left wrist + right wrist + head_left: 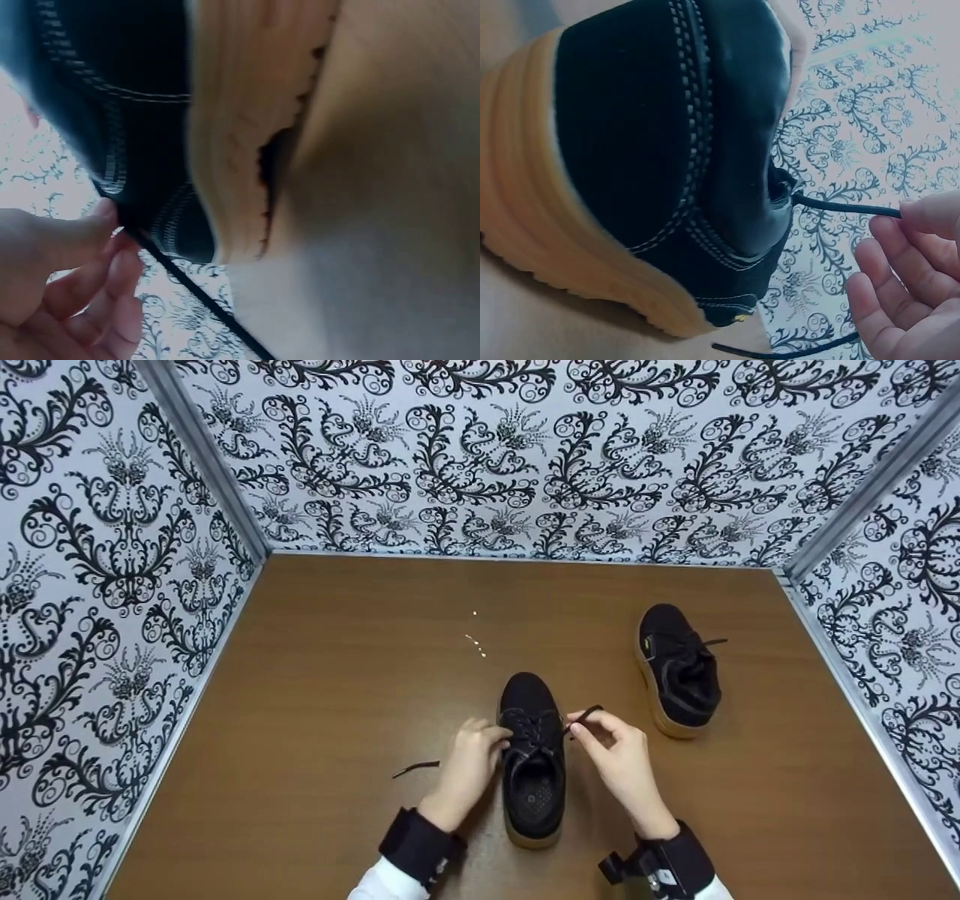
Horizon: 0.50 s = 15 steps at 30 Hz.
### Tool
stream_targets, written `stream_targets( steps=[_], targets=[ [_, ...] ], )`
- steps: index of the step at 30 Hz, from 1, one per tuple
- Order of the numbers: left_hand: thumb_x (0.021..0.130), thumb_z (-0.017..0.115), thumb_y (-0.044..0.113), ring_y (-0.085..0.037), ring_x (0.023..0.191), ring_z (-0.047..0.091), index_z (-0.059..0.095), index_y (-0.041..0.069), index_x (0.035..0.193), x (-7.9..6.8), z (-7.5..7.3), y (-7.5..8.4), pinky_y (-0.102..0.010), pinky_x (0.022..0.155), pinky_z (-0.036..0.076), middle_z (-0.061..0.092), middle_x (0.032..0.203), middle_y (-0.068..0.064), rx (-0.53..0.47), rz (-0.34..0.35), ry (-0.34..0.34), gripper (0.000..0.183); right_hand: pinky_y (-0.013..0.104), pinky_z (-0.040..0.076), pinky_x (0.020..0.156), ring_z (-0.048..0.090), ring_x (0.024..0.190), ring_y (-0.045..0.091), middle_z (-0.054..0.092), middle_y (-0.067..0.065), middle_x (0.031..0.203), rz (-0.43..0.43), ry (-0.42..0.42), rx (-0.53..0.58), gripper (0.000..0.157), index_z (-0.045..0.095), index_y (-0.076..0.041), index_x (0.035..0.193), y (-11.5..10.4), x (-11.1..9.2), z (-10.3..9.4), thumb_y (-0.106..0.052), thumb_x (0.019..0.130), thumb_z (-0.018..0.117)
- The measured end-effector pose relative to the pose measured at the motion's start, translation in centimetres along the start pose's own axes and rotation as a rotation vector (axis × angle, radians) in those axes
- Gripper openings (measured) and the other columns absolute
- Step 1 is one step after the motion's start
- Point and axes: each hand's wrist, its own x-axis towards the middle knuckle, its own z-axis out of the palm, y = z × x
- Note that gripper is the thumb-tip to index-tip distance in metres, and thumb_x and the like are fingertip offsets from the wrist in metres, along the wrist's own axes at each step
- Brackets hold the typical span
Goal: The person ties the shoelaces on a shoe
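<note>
A black low shoe (527, 690) with a tan sole stands upright on the wooden table, toe pointing away from me. At its right side my right hand (622, 757) pinches a dark shoelace (847, 207) between thumb and index finger. That lace runs taut from the shoe's top eyelet area, and its loose end (780, 354) hangs below the fingers. On the left side, my left hand (466, 761) pinches the other lace (202, 294) close to the shoe's upper. The end of this lace lies out to the left of the hand.
A second black shoe (679, 671) with its lace sticking out stands farther back on the right. Several small white specks (475, 642) lie on the wooden tabletop (337, 660). Patterned walls (480, 457) border the table at the back and sides.
</note>
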Motion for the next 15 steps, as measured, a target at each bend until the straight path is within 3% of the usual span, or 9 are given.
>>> stream_targets(
  steps=[9, 15],
  targets=[
    [0.084, 0.07, 0.012, -0.015, 0.075, 0.061, 0.075, 0.012, 0.086, 0.0, -0.2, -0.3, -0.026, 0.066, 0.052, 0.066, 0.079, 0.001, 0.04, 0.035, 0.034, 0.005, 0.019, 0.053, 0.064, 0.065, 0.073, 0.008, 0.071, 0.014, 0.089, -0.013, -0.029, -0.085, 0.008, 0.071, 0.001, 0.091, -0.6, 0.7, 0.1, -0.001, 0.084, 0.067],
    [0.088, 0.065, 0.011, -0.014, 0.075, 0.061, 0.067, 0.009, 0.087, 0.8, -1.1, 0.4, -0.024, 0.063, 0.052, 0.062, 0.082, 0.0, 0.047, 0.081, 0.03, 0.004, 0.017, 0.052, 0.068, 0.067, 0.077, 0.013, 0.072, 0.006, 0.089, -0.026, -0.031, -0.128, 0.007, 0.072, -0.005, 0.09, 1.4, 1.6, 0.1, -0.006, 0.084, 0.07]
  ],
)
